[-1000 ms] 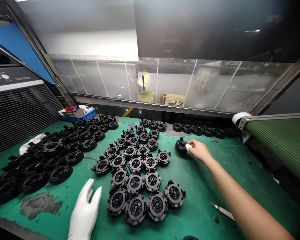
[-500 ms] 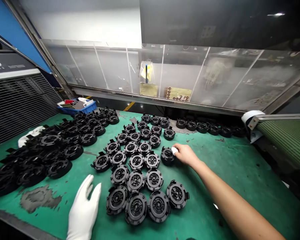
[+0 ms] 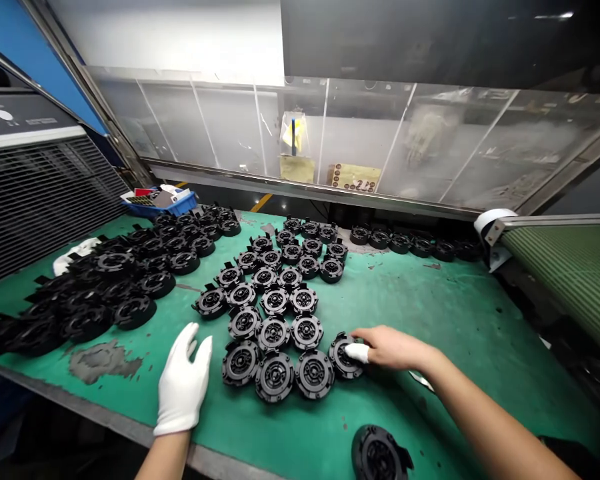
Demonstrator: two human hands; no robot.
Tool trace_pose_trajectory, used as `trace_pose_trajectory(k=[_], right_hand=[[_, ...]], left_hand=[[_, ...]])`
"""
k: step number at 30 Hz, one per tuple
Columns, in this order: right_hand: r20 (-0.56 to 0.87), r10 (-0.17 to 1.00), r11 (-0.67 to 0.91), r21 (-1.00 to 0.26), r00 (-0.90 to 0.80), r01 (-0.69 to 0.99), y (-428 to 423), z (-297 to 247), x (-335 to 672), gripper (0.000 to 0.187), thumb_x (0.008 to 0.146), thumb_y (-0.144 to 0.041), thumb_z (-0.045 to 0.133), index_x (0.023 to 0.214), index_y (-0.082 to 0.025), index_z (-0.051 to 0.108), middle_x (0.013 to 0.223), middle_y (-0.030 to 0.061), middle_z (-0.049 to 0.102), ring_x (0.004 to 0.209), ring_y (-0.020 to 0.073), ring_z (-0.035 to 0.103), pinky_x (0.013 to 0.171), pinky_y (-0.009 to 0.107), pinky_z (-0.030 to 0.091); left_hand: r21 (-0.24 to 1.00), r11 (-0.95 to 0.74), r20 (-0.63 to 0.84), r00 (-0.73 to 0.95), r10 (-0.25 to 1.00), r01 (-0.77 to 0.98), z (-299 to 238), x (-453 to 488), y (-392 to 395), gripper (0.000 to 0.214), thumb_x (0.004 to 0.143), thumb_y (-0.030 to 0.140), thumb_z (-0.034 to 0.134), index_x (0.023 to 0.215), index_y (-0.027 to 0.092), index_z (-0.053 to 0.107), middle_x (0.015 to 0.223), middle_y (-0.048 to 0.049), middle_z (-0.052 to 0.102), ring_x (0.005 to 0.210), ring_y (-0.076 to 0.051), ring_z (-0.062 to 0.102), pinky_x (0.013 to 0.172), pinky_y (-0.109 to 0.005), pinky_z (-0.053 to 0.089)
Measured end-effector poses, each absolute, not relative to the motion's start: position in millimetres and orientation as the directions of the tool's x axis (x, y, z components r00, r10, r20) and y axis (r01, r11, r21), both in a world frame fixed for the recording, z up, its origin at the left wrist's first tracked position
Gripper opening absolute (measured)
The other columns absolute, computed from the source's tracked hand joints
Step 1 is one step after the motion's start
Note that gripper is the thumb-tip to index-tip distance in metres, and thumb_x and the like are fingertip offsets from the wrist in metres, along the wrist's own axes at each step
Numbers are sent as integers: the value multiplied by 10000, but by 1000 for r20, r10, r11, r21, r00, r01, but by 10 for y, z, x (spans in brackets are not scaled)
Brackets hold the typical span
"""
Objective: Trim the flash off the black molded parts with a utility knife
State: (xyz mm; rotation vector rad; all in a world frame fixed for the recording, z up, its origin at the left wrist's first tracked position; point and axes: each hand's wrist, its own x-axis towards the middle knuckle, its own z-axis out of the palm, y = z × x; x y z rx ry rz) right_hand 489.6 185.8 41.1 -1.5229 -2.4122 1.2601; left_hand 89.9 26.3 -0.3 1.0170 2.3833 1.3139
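Head view: your right hand [image 3: 390,347] pinches a black disc [image 3: 339,363] at the right end of the nearest row, its white-covered thumb on the face and a finger at the far edge. Your left hand [image 3: 183,383], in a white glove, has thumb and fingers spread, holding nothing, just left of the grouped discs [image 3: 275,333]; you cannot tell whether it touches the green mat [image 3: 410,293]. A separate disc [image 3: 375,460] lies nearest you, cut off by the lower edge. Farther left is a crowded pile of black parts [image 3: 115,293], with a blue bin [image 3: 183,205] behind it.
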Motion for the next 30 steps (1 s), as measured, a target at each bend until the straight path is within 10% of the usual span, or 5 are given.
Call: trace_pose_trajectory(k=[5,11,18,22,30], right_hand=[[-456,771,40,-662,-445,748,1806,311,4878,311,950,-310,580,1234,-209,654,709,-1,688,479,115,571,484,243,444],[-355,865,-11,-720,-354,694,2318,371,4489,352,995,-419,580,1228,-157,605,1057,60,674,799,154,664,692,325,583],[-177,838,284,-665,-515,691,1449,373,4466,531,924,-332,599,1441,-249,512,1271,120,650,932,236,673,864,375,513],[-163,746,457,-581,-646,674,845,371,4307,786,796,-410,738,1519,-387,431,1570,146,384,959,289,689,886,423,497],[-200,707,537,-472,-678,699,674,467,4302,610,867,-454,638,1458,-407,491,1466,131,453,962,303,685,880,440,499]], left_hand=[[829,313,146,-721,677,463,-5,907,258,624,895,535,587,1434,231,504,1514,-92,516,1314,-313,568,1194,-464,396],[855,229,197,-700,686,465,32,1049,76,589,967,489,501,1463,180,433,1516,-148,494,1352,-280,540,1178,-440,423],[807,120,203,-462,863,578,43,1548,-131,647,947,494,575,1514,252,377,1591,-101,405,1484,-268,378,1248,-450,319],[776,87,216,-393,894,625,18,1633,-48,798,893,494,654,1558,256,282,1636,-121,304,1527,-303,282,1262,-497,266],[699,31,189,-226,956,714,52,1397,-68,804,766,451,779,1479,283,449,1493,-118,481,1422,-331,441,1202,-506,359]])
